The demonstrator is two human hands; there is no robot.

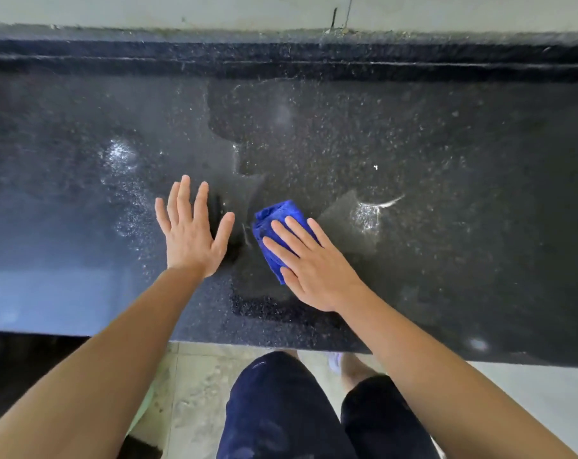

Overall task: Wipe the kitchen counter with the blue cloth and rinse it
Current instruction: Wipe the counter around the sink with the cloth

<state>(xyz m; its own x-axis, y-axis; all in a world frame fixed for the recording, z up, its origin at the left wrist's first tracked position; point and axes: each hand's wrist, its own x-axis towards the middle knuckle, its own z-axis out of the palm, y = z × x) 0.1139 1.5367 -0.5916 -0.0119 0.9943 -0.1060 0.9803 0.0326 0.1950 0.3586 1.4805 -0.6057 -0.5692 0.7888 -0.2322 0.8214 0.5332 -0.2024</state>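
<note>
A folded blue cloth (274, 220) lies on the dark speckled kitchen counter (413, 144), near its front middle. My right hand (314, 263) presses flat on the cloth with straight fingers and covers its right half. My left hand (191, 233) is spread flat with fingers apart just left of the cloth, over the counter, holding nothing. Wet smears and a darker wiped patch show on the stone beyond the cloth.
A raised dark ledge (281, 58) runs along the counter's back against a pale wall (214, 8). The counter's front edge (281, 342) is close to my legs. Below it lies a light tiled floor (198, 392).
</note>
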